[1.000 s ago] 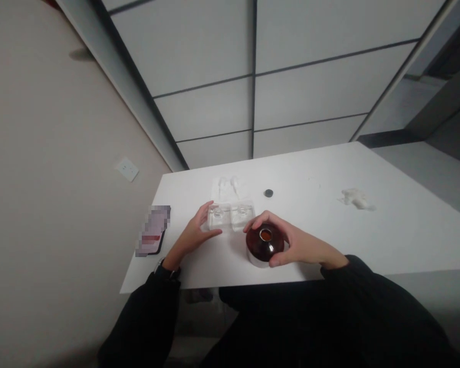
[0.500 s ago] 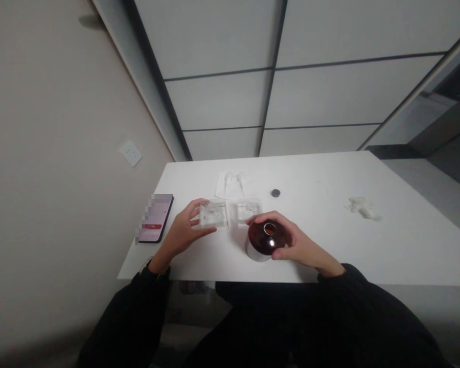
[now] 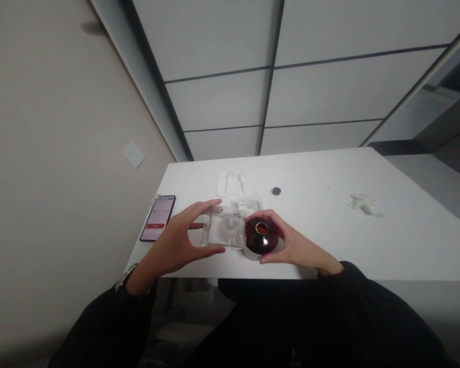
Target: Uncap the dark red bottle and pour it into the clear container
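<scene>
My left hand (image 3: 186,237) grips a clear, boxy plastic container (image 3: 225,230) by its sides, thumb below and fingers above. The container is raised and tilted, and its right edge meets or overlaps a round dark-red bottle (image 3: 257,243) with an open ringed mouth. Around that bottle my right hand (image 3: 287,237) is wrapped from the right. The bottle has a pale, whitish lower part, partly hidden. Just behind both stands a second clear container (image 3: 251,205) on the table, partly covered by the first one.
A phone (image 3: 159,217) with a lit screen lies at the table's left edge. Toward the back are a white tissue with two whitish pieces (image 3: 235,181) and a small dark cap (image 3: 276,191). Crumpled tissue (image 3: 365,204) rests on the right of the white table (image 3: 329,230).
My left hand has lifted the clear container and brought it right and toward me, up to the bottle. The bottle in my right hand has shifted slightly left.
</scene>
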